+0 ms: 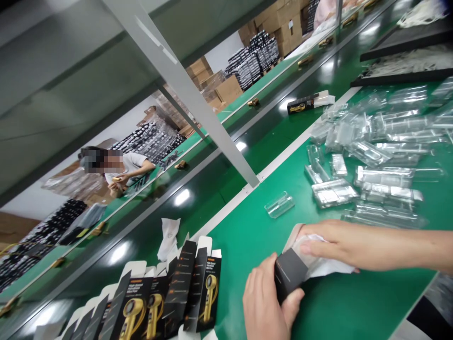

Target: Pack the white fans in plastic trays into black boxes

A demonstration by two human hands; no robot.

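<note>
My left hand grips a small black carton at the near edge of the green table. My right hand reaches in from the right, its fingers pressed on a white bag or sheet at the carton's open end. A lone clear plastic tray lies just beyond the hands. A heap of clear blister trays covers the table to the right.
Upright black cartons printed with a gold fan stand at the near left. A dark conveyor belt runs past with a black box on it. A grey slanted post crosses above. A seated person works across the belt.
</note>
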